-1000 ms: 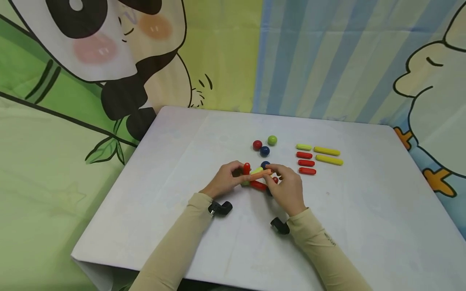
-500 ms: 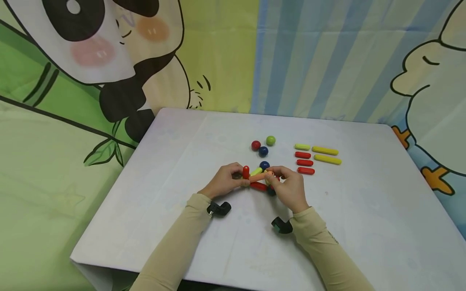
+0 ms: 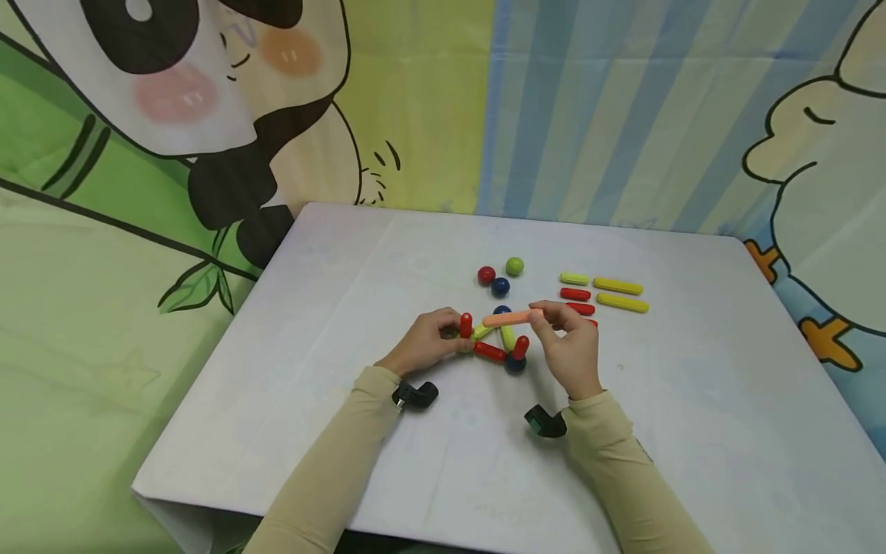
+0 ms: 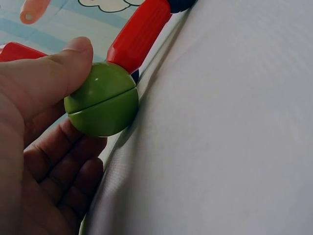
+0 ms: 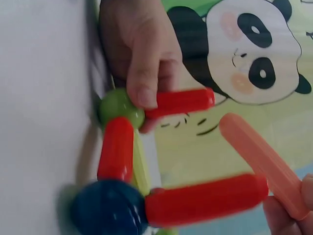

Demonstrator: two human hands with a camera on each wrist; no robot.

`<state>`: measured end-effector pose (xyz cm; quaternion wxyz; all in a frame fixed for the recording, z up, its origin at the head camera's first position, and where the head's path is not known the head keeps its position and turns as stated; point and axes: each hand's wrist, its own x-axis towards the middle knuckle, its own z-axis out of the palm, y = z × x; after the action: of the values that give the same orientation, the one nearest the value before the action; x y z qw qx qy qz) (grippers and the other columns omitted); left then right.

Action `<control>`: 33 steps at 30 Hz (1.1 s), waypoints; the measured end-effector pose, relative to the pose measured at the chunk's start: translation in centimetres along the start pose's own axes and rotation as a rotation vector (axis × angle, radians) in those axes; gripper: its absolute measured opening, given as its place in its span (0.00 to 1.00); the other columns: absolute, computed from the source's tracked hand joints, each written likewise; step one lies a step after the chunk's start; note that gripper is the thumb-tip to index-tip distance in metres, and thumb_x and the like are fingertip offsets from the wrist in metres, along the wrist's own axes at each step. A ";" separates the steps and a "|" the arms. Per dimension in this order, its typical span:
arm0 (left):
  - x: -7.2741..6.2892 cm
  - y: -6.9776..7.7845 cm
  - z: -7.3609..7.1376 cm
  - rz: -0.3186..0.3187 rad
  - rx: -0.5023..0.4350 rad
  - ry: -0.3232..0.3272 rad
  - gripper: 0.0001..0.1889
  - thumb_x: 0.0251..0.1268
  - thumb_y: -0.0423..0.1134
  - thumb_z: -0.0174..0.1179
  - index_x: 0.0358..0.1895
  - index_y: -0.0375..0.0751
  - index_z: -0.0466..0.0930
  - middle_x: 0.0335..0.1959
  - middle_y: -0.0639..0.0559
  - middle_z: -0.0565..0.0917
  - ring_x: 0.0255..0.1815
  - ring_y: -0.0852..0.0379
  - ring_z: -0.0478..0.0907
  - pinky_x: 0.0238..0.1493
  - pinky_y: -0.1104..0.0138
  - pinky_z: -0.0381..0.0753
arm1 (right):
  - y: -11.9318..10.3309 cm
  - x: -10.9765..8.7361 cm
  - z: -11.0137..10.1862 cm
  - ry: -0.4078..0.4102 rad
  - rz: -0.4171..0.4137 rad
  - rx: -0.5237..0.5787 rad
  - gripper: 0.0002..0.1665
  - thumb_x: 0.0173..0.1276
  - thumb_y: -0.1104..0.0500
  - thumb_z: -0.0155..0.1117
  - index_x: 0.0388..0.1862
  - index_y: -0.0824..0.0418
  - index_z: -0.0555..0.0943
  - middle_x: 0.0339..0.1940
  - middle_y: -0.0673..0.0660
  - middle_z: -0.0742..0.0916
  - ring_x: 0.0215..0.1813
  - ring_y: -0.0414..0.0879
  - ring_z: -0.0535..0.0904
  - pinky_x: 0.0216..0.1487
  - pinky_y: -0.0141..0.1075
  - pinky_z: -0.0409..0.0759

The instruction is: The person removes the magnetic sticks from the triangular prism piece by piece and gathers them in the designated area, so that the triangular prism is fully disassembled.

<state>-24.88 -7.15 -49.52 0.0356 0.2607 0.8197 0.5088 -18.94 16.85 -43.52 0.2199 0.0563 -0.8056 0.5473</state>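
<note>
My left hand [image 3: 431,340] pinches a green ball [image 4: 102,100] at the left corner of a small frame of rods and balls on the table. From that ball a red rod [image 3: 467,325] stands up, and another red rod [image 3: 490,352] runs to a dark blue ball [image 3: 515,365]. A further red rod [image 3: 521,347] rises from the blue ball. Two yellow-green rods [image 3: 508,338] lead back to a second blue ball [image 3: 502,312]. My right hand [image 3: 569,354] holds an orange rod [image 3: 508,318] by its right end, above the frame and apart from it.
Behind the frame lie a red ball [image 3: 487,275], a blue ball [image 3: 500,287] and a green ball [image 3: 514,266]. To the right, yellow rods [image 3: 618,287], red rods [image 3: 575,294] and a yellow-green rod [image 3: 574,278] lie in rows on the white table [image 3: 332,292].
The orange rod has moved up and right with my right hand, away from the left hand, which stays at the green ball. The right-hand upright red rod now shows.
</note>
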 end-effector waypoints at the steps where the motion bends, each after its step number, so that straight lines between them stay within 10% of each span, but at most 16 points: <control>1: 0.0 0.0 0.0 -0.001 0.000 0.002 0.08 0.55 0.41 0.73 0.35 0.49 0.82 0.38 0.59 0.81 0.40 0.61 0.76 0.46 0.68 0.75 | 0.2 0.2 -0.3 0.006 -0.002 0.015 0.11 0.67 0.59 0.67 0.44 0.65 0.86 0.35 0.61 0.87 0.36 0.43 0.76 0.41 0.32 0.71; 17: -0.1 0.9 0.3 -0.034 -0.027 0.017 0.08 0.56 0.34 0.71 0.36 0.38 0.82 0.38 0.49 0.80 0.41 0.48 0.76 0.47 0.53 0.76 | 4.7 2.8 -8.2 0.114 0.517 0.001 0.24 0.72 0.50 0.60 0.64 0.55 0.78 0.53 0.49 0.82 0.48 0.38 0.74 0.50 0.36 0.71; 24: -1.0 4.1 -0.4 -0.039 -0.025 0.010 0.07 0.57 0.31 0.70 0.37 0.34 0.82 0.37 0.49 0.79 0.41 0.47 0.76 0.42 0.69 0.72 | 7.0 3.2 -10.7 0.108 0.556 -0.085 0.26 0.71 0.46 0.59 0.65 0.55 0.77 0.51 0.46 0.82 0.46 0.35 0.73 0.45 0.29 0.71; 33: -1.1 4.3 -0.5 -0.023 -0.039 0.019 0.07 0.57 0.30 0.69 0.36 0.34 0.81 0.37 0.47 0.79 0.41 0.42 0.76 0.44 0.60 0.74 | 9.6 3.0 -13.5 0.077 0.551 -0.295 0.30 0.72 0.42 0.55 0.66 0.57 0.76 0.50 0.50 0.80 0.46 0.36 0.70 0.44 0.28 0.67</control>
<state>-22.44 -6.62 -45.84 0.0387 0.2455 0.8129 0.5267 -20.83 33.30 -46.42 0.0994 -0.2174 -0.8523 0.4652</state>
